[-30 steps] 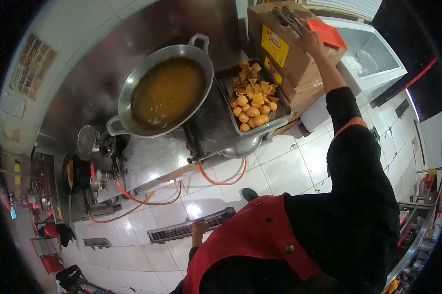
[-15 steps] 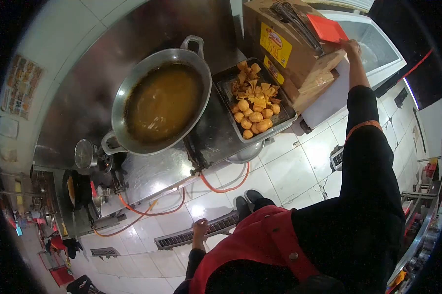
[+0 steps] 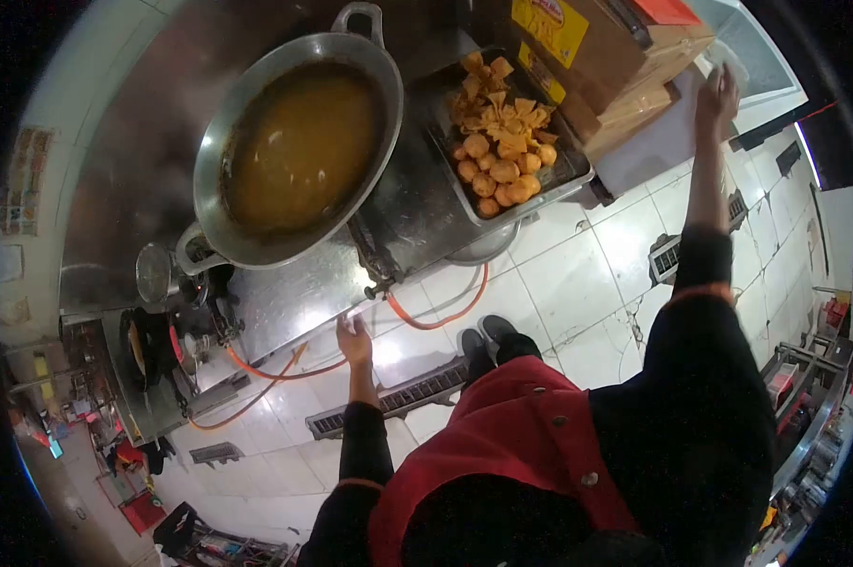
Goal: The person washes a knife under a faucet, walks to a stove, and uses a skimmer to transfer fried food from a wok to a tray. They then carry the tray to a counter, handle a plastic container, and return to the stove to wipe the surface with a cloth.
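My left hand (image 3: 354,342) hangs just off the front edge of the steel counter (image 3: 299,307), fingers loosely apart and holding nothing. Out to the right, my right hand (image 3: 717,99) is raised beside the cardboard box (image 3: 601,71) and the open white chest (image 3: 762,71), fingers apart and empty. A flat red item (image 3: 667,11) lies on the box, partly cut off by the view's top edge. The big metal wok (image 3: 393,104) holds brown oil. Right of it, a dark tray (image 3: 570,180) bears fried balls (image 3: 504,172) and folded fried wrappers (image 3: 507,118).
Orange gas hoses (image 3: 455,321) loop below the counter front. Drain grates (image 3: 412,394) are set in the white tile floor (image 3: 577,269). A strainer (image 3: 154,272) and a small pan (image 3: 135,348) sit left of the wok. Shelving (image 3: 804,387) stands far right.
My right hand has let go of the red item and drawn back toward me. My left hand has risen toward the counter edge. The view has shifted, so the wok and tray appear higher.
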Available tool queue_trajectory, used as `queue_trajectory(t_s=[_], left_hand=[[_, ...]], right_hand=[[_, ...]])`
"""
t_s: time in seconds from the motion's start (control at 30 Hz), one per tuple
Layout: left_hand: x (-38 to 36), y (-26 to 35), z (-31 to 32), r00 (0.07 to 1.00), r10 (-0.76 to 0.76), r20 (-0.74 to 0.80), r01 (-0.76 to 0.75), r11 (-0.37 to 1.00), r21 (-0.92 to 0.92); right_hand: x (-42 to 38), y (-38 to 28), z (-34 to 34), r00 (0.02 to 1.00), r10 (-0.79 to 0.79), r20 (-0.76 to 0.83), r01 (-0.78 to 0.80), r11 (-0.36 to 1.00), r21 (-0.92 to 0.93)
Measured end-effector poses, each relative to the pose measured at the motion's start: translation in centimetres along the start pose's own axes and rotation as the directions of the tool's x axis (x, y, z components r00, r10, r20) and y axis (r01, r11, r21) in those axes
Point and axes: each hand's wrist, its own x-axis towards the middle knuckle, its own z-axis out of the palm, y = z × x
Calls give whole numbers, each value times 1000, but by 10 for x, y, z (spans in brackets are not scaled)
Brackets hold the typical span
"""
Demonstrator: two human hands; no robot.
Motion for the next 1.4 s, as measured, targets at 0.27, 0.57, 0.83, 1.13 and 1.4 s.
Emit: queue_trajectory(t_s=[0.27,0.57,0.83,1.13,1.4], left_hand=[[58,52,17,876,-245,415,432,781,-452],[59,71,28,786,-406,465,613,604,-509],[60,69,17,652,-484,584,741,570,-356],[56,80,12,637,-438,635,753,531,-388],[54,83,13,657,-410,632,740,513,-435]], right_hand=[[-368,59,-100,548,256,796,-176,966,-190],[-454,51,-187,122,288,950,-283,927,-245],[-422,77,-133,340,297,892,-420,897,-138],[-460,119,-169,128,428,895,-438,833,-336],[-479,133,-193,49,426,904,-374,847,-379]])
